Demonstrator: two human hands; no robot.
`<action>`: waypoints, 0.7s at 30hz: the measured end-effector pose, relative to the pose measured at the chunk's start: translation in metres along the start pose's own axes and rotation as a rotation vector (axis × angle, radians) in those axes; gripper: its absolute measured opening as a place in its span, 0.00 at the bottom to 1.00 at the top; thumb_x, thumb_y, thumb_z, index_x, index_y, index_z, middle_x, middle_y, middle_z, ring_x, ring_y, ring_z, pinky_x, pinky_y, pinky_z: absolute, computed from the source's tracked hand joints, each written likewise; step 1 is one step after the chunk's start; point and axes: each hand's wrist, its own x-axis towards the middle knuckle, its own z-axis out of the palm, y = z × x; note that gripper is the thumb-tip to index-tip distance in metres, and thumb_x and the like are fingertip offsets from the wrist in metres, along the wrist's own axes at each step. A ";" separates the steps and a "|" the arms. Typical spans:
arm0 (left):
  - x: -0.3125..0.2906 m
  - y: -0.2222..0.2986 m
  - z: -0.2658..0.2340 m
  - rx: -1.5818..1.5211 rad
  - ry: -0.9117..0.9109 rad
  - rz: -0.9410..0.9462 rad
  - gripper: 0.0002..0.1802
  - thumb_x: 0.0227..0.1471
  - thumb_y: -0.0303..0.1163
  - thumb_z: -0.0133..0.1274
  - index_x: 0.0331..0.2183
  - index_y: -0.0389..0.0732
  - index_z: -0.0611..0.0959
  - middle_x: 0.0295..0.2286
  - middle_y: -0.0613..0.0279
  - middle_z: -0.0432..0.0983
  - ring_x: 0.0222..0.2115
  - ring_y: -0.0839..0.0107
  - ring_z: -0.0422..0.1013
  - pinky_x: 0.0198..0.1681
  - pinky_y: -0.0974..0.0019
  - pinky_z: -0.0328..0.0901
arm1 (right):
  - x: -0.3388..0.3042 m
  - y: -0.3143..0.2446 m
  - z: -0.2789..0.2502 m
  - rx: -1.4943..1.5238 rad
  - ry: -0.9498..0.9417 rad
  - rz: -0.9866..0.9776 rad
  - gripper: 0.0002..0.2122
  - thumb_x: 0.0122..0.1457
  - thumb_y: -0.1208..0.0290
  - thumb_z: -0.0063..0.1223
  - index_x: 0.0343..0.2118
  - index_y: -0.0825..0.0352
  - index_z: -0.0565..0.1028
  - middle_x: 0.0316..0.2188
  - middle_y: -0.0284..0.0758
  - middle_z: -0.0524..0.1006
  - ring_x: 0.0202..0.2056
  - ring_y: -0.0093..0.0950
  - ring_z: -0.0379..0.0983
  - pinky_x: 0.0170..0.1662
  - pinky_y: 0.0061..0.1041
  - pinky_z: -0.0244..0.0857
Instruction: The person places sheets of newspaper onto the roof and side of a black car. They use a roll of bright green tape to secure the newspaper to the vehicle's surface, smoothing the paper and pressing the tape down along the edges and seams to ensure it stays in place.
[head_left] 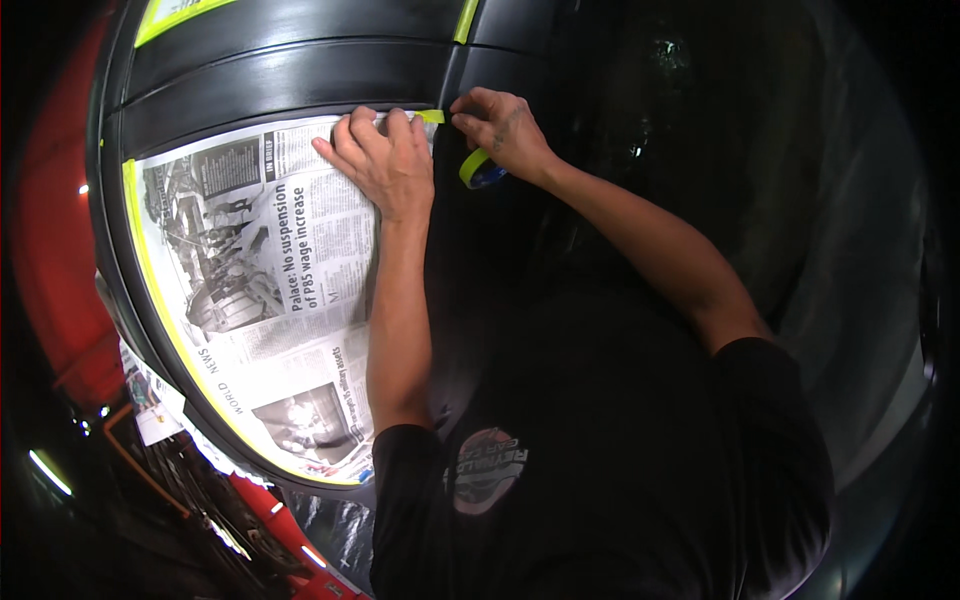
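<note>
My left hand (pixel 382 160) lies flat, fingers spread, on the upper right corner of a sheet of newspaper (pixel 260 290) spread over a black curved panel (pixel 280 85). My right hand (pixel 502 128) pinches a strip of yellow-green masking tape (pixel 431 116) at that corner. A roll of the same tape (pixel 480 170) hangs under my right palm, around the fingers. The newspaper's left and lower edges are bordered with yellow-green tape (pixel 165 310).
More yellow-green tape strips (pixel 466 18) run across the black panel higher up. Red bodywork (pixel 60 250) shows at the left, with more paper (pixel 150 400) below. My black shirt (pixel 620 450) fills the lower right. The right side is dark.
</note>
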 end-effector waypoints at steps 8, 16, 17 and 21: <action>-0.001 0.001 0.010 -0.006 0.052 -0.020 0.18 0.46 0.40 0.73 0.36 0.46 0.83 0.47 0.55 0.68 0.55 0.48 0.61 0.63 0.20 0.48 | -0.017 -0.021 0.004 -0.819 -0.152 -0.343 0.24 0.60 0.74 0.55 0.61 0.67 0.73 0.18 0.41 0.80 0.20 0.38 0.80 0.24 0.35 0.72; -0.002 0.005 0.007 -0.067 0.044 -0.057 0.10 0.53 0.38 0.67 0.33 0.45 0.83 0.46 0.54 0.69 0.56 0.48 0.62 0.69 0.23 0.40 | -0.016 -0.012 -0.006 -1.146 -0.391 -0.371 0.38 0.62 0.73 0.51 0.75 0.63 0.51 0.16 0.39 0.78 0.17 0.35 0.77 0.22 0.35 0.69; -0.002 0.006 0.006 -0.076 0.046 -0.057 0.10 0.53 0.37 0.67 0.33 0.45 0.83 0.46 0.54 0.69 0.56 0.48 0.62 0.69 0.23 0.40 | -0.015 -0.009 -0.006 -1.139 -0.401 -0.350 0.39 0.63 0.73 0.50 0.77 0.61 0.47 0.15 0.39 0.77 0.16 0.36 0.76 0.22 0.36 0.69; -0.004 0.005 0.004 -0.095 0.040 -0.049 0.08 0.54 0.36 0.65 0.34 0.45 0.83 0.46 0.53 0.70 0.56 0.48 0.62 0.69 0.23 0.41 | -0.022 -0.010 -0.002 -1.155 -0.383 -0.337 0.40 0.63 0.75 0.50 0.77 0.57 0.46 0.17 0.40 0.77 0.17 0.36 0.76 0.22 0.36 0.68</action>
